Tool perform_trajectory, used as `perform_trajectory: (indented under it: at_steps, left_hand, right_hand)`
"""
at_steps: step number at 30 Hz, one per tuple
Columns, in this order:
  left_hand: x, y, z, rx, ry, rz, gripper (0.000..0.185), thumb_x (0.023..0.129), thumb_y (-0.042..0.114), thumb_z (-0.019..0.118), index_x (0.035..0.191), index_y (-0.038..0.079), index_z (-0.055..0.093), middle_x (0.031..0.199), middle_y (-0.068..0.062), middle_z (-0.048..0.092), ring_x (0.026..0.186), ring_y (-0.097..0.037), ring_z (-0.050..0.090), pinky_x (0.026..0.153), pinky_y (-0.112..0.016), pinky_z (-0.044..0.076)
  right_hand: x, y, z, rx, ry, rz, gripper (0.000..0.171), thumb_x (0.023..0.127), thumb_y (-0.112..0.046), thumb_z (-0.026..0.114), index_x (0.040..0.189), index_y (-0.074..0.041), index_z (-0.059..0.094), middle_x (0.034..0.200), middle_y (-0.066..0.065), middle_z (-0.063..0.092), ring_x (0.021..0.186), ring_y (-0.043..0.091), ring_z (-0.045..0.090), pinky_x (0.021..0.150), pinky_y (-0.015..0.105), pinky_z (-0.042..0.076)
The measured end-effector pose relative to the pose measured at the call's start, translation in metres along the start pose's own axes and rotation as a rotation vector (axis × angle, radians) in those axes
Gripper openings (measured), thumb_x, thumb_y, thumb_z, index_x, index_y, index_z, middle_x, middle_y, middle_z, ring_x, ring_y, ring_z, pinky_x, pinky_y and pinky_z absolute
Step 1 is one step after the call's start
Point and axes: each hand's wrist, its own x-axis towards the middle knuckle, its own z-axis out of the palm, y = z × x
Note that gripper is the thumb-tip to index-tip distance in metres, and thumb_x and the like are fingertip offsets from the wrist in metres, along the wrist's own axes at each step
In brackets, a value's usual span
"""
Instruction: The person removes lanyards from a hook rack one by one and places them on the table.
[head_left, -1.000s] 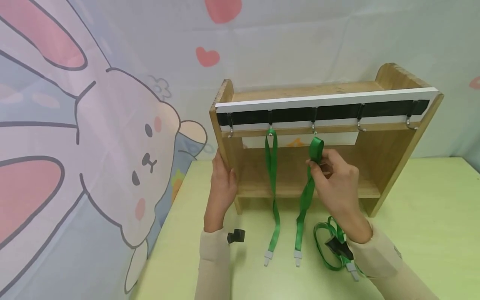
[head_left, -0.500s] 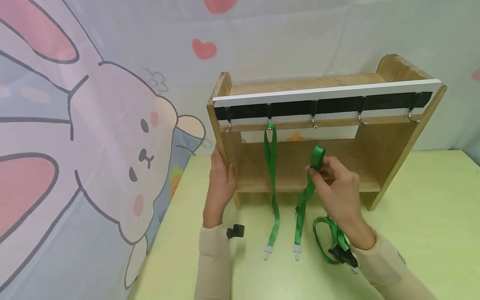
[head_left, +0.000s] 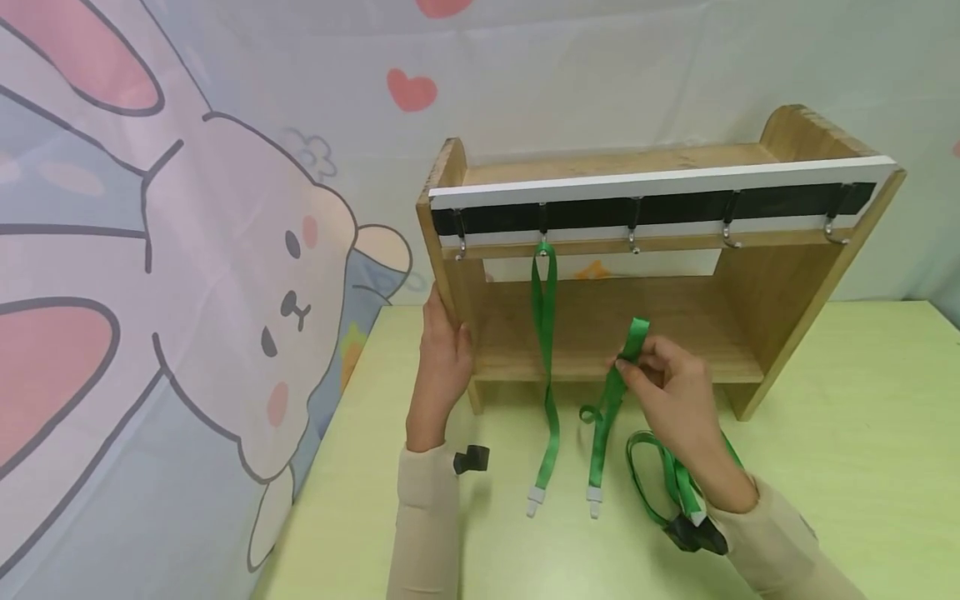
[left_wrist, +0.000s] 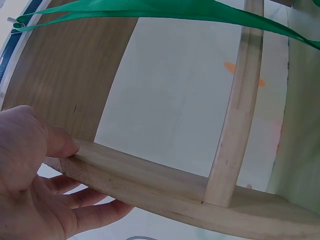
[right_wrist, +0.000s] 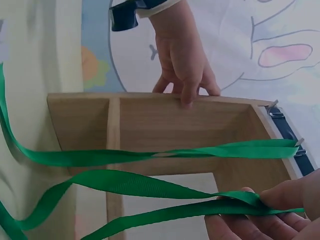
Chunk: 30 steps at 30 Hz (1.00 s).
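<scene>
My left hand [head_left: 442,358] grips the left side panel of a small wooden shelf [head_left: 817,275], thumb on the inner side and fingers along the outside. In the head view my right hand [head_left: 675,396] pinches a green lanyard [head_left: 611,400] near its upper loop, in front of the lower shelf board. The held strap hangs down with a small side curl, its pale clip [head_left: 594,500] low over the table. Another green lanyard [head_left: 545,317] hangs from the second hook from the left. In the right wrist view the held lanyard's two strands [right_wrist: 135,182] spread away from the fingers.
A black strip [head_left: 682,211] with several metal hooks runs along the shelf's white front rail. A coiled green lanyard [head_left: 637,475] lies on the yellow-green table [head_left: 862,467], partly behind the right wrist. A rabbit-print cloth [head_left: 217,250] covers the wall.
My right hand has lowered the lanyard's loop from just below the middle hook to in front of the lower board, and the strap has formed a curl. The left hand keeps its grip.
</scene>
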Motion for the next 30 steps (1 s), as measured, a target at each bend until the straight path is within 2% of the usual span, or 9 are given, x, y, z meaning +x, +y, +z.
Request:
perform_trajectory:
  at_steps: [3,6,14,18,22,30]
  left_hand:
    - [0.0,0.001,0.0,0.0,-0.003,-0.004,0.067,0.102,-0.004,0.044,0.158,-0.004,0.006,0.151,-0.028,0.028,0.134,-0.045,0.043,0.105,-0.057,0.042]
    - [0.0,0.001,0.0,0.001,-0.003,-0.008,0.067,0.102,-0.004,0.044,0.158,-0.005,0.006,0.151,-0.028,0.028,0.135,-0.045,0.042,0.105,-0.057,0.041]
    - [0.0,0.002,0.0,0.007,-0.001,-0.005,0.067,0.102,-0.004,0.044,0.157,-0.005,0.007,0.151,-0.028,0.028,0.135,-0.044,0.042,0.106,-0.057,0.041]
    - [0.0,0.001,0.0,0.01,-0.002,0.003,0.067,0.102,-0.004,0.045,0.158,-0.005,0.007,0.151,-0.028,0.029,0.135,-0.044,0.042,0.106,-0.057,0.041]
    - [0.0,0.002,0.0,0.005,-0.005,-0.003,0.068,0.102,-0.003,0.045,0.158,-0.004,0.006,0.151,-0.028,0.028,0.135,-0.044,0.042,0.105,-0.058,0.041]
    - [0.0,0.002,-0.001,-0.005,-0.005,-0.026,0.068,0.102,-0.003,0.045,0.158,-0.003,0.006,0.151,-0.027,0.029,0.134,-0.044,0.043,0.105,-0.057,0.042]
  right_hand:
    - [-0.004,0.003,0.001,0.041,-0.027,0.036,0.008,0.096,0.004,0.063,0.102,0.007,0.067,0.096,0.019,0.075,0.084,0.006,0.071,0.074,0.018,0.055]
    - [-0.007,0.006,0.003,0.088,-0.049,0.066,0.008,0.097,0.004,0.062,0.103,0.008,0.066,0.095,0.013,0.075,0.081,0.008,0.071,0.071,0.023,0.057]
    - [-0.017,0.015,0.013,0.201,-0.141,0.091,0.011,0.098,0.005,0.059,0.106,0.01,0.065,0.097,0.006,0.076,0.084,0.012,0.073,0.068,0.033,0.061]
    - [-0.024,0.022,0.017,0.226,-0.176,0.117,0.01,0.099,0.005,0.059,0.105,0.01,0.064,0.099,0.014,0.075,0.085,0.012,0.073,0.068,0.037,0.061]
    - [-0.029,0.027,0.019,0.237,-0.204,0.179,0.01,0.099,0.004,0.059,0.106,0.009,0.063,0.104,0.023,0.073,0.091,0.011,0.071,0.068,0.039,0.061]
    - [-0.038,0.034,0.019,0.292,-0.27,0.334,0.016,0.1,-0.003,0.06,0.11,0.011,0.06,0.108,0.023,0.072,0.095,0.017,0.071,0.07,0.041,0.061]
